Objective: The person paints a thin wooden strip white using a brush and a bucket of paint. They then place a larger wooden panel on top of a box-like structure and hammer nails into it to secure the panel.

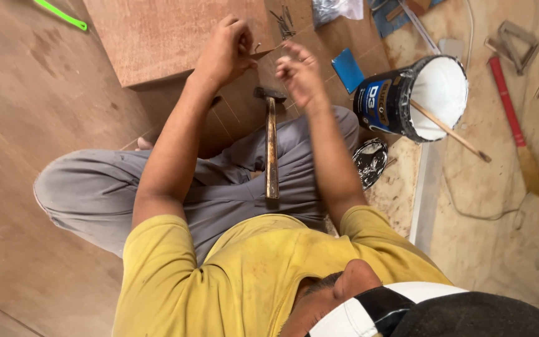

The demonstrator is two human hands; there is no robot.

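My left hand (pixel 224 50) pinches a nail at the plywood board (pixel 169 34) corner; right hand (pixel 299 76) loose, empty; hammer (pixel 271 143) on my lap, to grab.

a round dark blue tub (pixel 407 93) with a white and yellow label is lying tipped, white inside; a clear plastic bag (pixel 337 9) is lying beyond.
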